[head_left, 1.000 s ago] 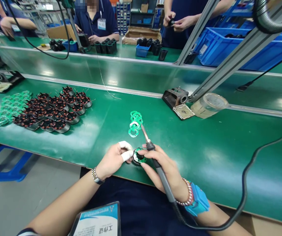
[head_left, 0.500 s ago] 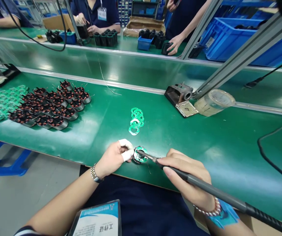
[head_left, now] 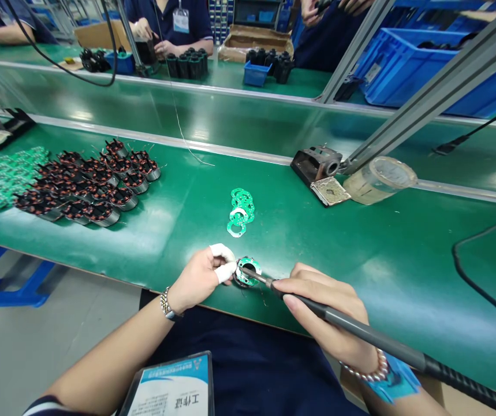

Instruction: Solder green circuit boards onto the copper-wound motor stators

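Note:
My left hand (head_left: 200,276), white covers on its thumb and forefinger, is closed at the left edge of a motor stator (head_left: 239,282). A green ring-shaped circuit board (head_left: 254,264) lies on top of that stator. In my right hand (head_left: 332,315) is a soldering iron (head_left: 364,332), held like a pen, its tip on the left part of the board. Whether my left fingers also pinch a wire is too small to tell. Just beyond, several loose ring boards (head_left: 236,229) overlap in a short row.
Several copper-wound stators (head_left: 100,214) stand at the left beside a pile of green boards (head_left: 11,173). A soldering iron stand (head_left: 317,162) and a cloudy plastic tub (head_left: 377,182) are at the back right. A metal post (head_left: 421,86) slants overhead. Co-workers sit across the bench.
The soldering iron and my right hand have shifted very slightly left. Across the bench, a co-worker's hand has lifted a black part off the table. My left hand stays at the stator.

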Demonstrator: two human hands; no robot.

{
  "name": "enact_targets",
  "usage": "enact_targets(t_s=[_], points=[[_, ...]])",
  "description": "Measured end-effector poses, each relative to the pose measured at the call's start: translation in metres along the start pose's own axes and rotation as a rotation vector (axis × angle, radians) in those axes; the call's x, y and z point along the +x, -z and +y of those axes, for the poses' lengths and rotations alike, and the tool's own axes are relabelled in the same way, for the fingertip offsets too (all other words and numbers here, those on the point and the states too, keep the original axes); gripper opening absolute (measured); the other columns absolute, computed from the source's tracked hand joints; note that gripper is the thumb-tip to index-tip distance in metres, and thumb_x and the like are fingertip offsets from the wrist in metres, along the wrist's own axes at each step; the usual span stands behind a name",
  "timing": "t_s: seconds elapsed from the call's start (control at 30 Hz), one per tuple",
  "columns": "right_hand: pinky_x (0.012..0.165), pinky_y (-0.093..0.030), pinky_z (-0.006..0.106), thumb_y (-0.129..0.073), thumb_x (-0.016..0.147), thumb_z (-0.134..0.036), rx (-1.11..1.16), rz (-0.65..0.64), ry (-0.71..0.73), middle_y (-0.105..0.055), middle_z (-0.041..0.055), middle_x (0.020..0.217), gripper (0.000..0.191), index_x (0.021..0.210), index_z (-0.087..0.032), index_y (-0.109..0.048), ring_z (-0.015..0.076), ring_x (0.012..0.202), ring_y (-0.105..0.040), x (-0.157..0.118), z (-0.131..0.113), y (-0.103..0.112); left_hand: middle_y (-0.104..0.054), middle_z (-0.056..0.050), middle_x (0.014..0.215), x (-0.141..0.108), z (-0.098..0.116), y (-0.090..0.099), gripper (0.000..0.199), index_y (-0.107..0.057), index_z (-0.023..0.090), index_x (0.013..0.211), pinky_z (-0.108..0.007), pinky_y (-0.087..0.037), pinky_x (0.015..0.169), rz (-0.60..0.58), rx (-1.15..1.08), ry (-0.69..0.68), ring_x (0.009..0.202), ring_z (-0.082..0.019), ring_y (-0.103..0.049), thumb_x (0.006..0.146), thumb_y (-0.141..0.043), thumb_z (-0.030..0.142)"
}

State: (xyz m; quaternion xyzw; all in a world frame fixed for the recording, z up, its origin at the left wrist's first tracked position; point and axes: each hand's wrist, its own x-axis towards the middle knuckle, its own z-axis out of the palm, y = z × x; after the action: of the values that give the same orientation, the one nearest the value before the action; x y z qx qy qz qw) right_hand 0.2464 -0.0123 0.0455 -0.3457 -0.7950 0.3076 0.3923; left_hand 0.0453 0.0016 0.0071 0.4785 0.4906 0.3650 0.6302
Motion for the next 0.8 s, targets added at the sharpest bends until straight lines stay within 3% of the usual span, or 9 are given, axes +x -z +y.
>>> enact_targets(t_s=[0.3,0.4,0.47,0.53,0.67,0.8], points=[[0.055,-0.049,0.026,-0.050,0.084,-0.017,-0.068,0.043,0.009,-0.060,0.0016,0.066,0.017,0.099,-0.020,-0.057,0.0131,0.058,-0.057,0.001,0.011,-0.001,-0.053,0.003,0.058,0.001,-0.003,0.002,0.012,-0.051,0.015,0.066,-0.021,-0.046,0.052,0.001,-0.011,0.005,0.051,-0.008,-0.053,0.068,-0.060,0.022],[0.074,-0.051,0.029,-0.053,0.081,-0.015,-0.094,-0.108,0.061,-0.065,0.0075,0.088,0.017,0.098,-0.019,-0.054,0.0171,0.083,-0.061,0.011,0.020,-0.005,-0.054,0.004,0.057,0.002,-0.003,0.001,0.013,-0.051,0.015,0.066,-0.021,-0.047,0.053,0.003,-0.014,0.004,0.052,-0.008,-0.053,0.068,-0.061,0.023],[0.086,-0.048,0.033,-0.057,0.078,-0.015,-0.086,-0.243,0.088,-0.061,0.0112,0.107,0.024,0.101,-0.019,-0.051,0.0203,0.104,-0.054,0.019,0.025,-0.008,-0.054,0.004,0.058,0.002,-0.003,0.001,0.013,-0.051,0.015,0.066,-0.021,-0.047,0.054,-0.002,-0.014,-0.001,0.053,-0.008,-0.053,0.068,-0.061,0.023],[0.089,-0.047,0.034,-0.057,0.078,-0.014,-0.090,-0.311,0.083,-0.058,0.0107,0.112,0.028,0.104,-0.020,-0.048,0.0203,0.110,-0.050,0.023,0.028,-0.011,-0.054,0.003,0.058,0.001,-0.004,0.002,0.012,-0.052,0.015,0.069,-0.022,-0.047,0.055,0.004,-0.003,-0.005,0.053,-0.009,-0.053,0.070,-0.060,0.024],[0.086,-0.049,0.035,-0.057,0.079,-0.016,-0.160,-0.261,0.051,-0.058,0.0086,0.105,0.030,0.107,-0.020,-0.047,0.0203,0.103,-0.053,0.020,0.029,-0.014,-0.058,0.000,0.068,-0.010,-0.009,0.007,0.013,-0.058,0.015,0.082,-0.024,-0.048,0.061,0.088,0.078,-0.065,0.060,-0.011,-0.055,0.072,-0.059,0.024],[0.077,-0.051,0.036,-0.060,0.077,-0.019,-0.225,-0.130,0.023,-0.058,0.0075,0.094,0.031,0.105,-0.020,-0.047,0.0213,0.092,-0.054,0.009,0.026,-0.021,-0.061,-0.005,0.085,-0.022,-0.011,0.009,0.011,-0.065,0.017,0.081,-0.027,-0.047,0.071,-0.011,0.207,-0.169,0.078,-0.015,-0.057,0.071,-0.061,0.021]])
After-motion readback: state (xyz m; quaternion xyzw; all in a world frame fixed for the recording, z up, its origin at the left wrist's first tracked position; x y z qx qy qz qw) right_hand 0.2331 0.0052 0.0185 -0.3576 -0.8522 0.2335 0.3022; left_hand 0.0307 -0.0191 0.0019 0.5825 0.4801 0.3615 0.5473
